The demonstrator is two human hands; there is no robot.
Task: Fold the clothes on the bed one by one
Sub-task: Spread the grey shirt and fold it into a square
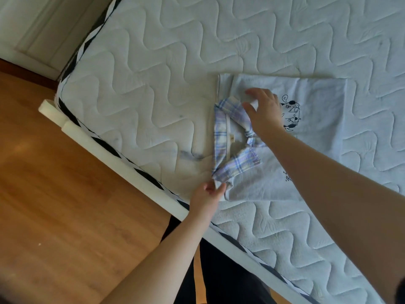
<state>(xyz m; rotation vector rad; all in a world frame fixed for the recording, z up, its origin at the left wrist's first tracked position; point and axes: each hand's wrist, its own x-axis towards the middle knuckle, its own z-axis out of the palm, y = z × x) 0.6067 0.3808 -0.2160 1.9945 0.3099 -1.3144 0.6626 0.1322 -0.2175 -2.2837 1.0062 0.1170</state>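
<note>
A pale blue shirt (317,102) with a plaid collar (221,137) and a black cartoon print lies on the quilted mattress (153,62), its sides folded in to a rectangle. My left hand (208,194) pinches the near corner of the shirt's shoulder by the collar's end, close to the bed's edge. My right hand (264,110) reaches over the far side of the collar with fingers spread and relaxed, touching the fabric there. Part of the print is hidden under my right hand.
The white bed frame (122,165) runs diagonally along the mattress edge, with wooden floor (54,205) to the left. A white door or panel (37,29) stands at the top left. My dark-clothed legs (219,277) are against the bed's side.
</note>
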